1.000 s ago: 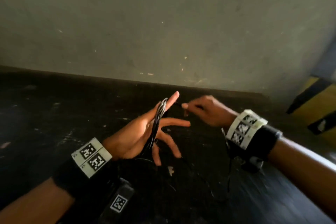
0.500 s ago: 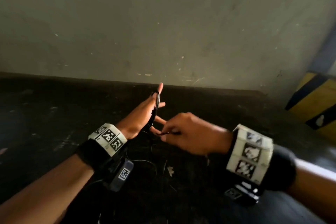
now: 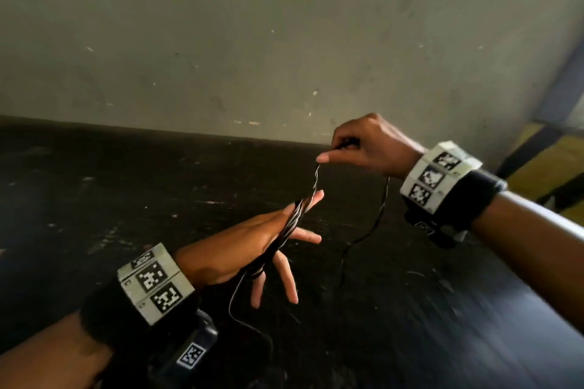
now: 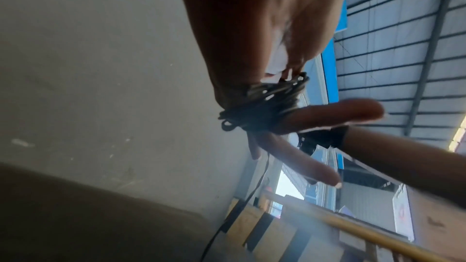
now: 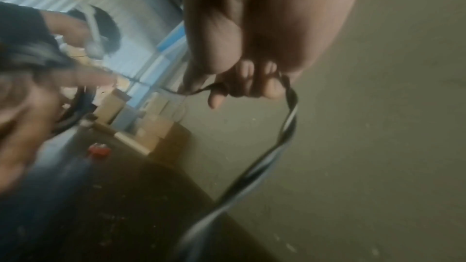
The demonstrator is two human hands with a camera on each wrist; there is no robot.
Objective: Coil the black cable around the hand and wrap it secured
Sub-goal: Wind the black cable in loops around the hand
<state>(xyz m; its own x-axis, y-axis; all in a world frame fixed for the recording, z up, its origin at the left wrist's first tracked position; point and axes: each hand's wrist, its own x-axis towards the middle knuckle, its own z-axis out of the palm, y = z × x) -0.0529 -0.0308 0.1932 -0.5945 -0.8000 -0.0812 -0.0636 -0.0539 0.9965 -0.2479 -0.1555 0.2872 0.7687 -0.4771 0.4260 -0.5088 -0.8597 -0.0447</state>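
Observation:
The black cable (image 3: 292, 226) is coiled in several turns around my left hand (image 3: 265, 240), which is held above the dark table with straight, spread fingers. In the left wrist view the coil (image 4: 264, 103) sits bunched at the base of the fingers (image 4: 340, 113). My right hand (image 3: 341, 148) is raised up and to the right of the left and pinches the cable; one strand runs taut from the coil up to it. The free tail (image 3: 379, 215) hangs from the right hand toward the table. The right wrist view shows curled fingers (image 5: 242, 87) around the cable (image 5: 287, 125).
A dark, scuffed table top (image 3: 126, 199) lies under both hands, against a grey wall (image 3: 284, 41). A yellow and black striped object (image 3: 543, 164) stands at the right edge. Marker bands and black straps sit on both wrists.
My right hand has risen from in front of the left hand's fingers up and to the right, drawing the cable strand upward. The left hand has dropped lower and turned its fingers more to the right.

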